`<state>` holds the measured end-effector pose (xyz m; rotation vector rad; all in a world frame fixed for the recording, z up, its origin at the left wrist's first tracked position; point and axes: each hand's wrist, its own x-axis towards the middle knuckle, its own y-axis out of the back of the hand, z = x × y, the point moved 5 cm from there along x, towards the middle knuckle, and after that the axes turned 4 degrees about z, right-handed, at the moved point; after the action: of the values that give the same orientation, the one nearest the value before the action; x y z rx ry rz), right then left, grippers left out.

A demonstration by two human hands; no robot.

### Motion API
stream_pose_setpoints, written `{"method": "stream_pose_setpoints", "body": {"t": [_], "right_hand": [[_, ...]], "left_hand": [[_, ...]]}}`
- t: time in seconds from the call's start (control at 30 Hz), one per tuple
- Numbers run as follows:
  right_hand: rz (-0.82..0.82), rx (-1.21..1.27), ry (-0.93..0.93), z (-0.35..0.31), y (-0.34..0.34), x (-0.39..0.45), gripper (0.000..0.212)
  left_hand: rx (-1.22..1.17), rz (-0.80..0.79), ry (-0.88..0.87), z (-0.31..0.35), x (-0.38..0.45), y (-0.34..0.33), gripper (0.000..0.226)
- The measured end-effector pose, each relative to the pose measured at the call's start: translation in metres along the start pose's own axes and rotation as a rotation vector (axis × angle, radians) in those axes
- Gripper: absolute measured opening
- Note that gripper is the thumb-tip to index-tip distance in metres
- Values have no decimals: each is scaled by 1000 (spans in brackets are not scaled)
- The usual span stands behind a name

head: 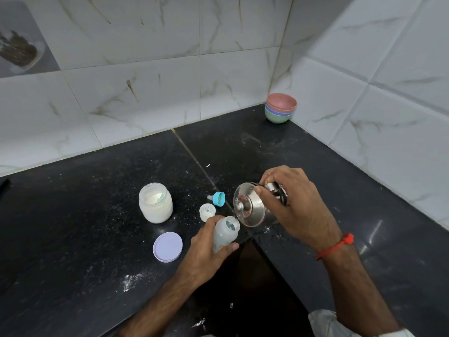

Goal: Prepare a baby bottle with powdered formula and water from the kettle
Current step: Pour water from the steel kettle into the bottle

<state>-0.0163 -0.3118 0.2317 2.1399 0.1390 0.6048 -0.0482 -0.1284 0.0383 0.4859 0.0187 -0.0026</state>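
Two hands share the pour near the counter's front edge: the left hand (pixel 209 242) wraps the light, squeezable translucent plastic baby bottle (pixel 226 233) mid-body, while the right hand (pixel 291 203) clamps the heavier, likely hot polished steel kettle (pixel 250 205) by its handle.

1. Left hand (pixel 209 242): fingers and thumb curled round the bottle (pixel 225 233), forearm reaching in from below.
2. Right hand (pixel 295 203): gripping the tilted kettle (pixel 250 206) by its handle, a red band on the wrist.

Bare counter (pixel 73 227) left of formula jar (pixel 155 203); purple lid (pixel 167 247), nipple ring (pixel 218 198), bottle cap (pixel 207 211) crowd the centre; bowl stack (pixel 280 110) fills the corner.
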Motion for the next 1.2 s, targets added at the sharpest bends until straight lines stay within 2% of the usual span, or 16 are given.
{"method": "stream_pose_setpoints", "body": {"t": [0.27, 1.2], "right_hand": [[33, 1, 25, -1, 3, 0, 12], [-33, -15, -5, 2, -5, 2, 24]], "left_hand": [[11, -17, 29, -11, 0, -4, 64], [-1, -39, 20, -16, 0, -7, 61]]}}
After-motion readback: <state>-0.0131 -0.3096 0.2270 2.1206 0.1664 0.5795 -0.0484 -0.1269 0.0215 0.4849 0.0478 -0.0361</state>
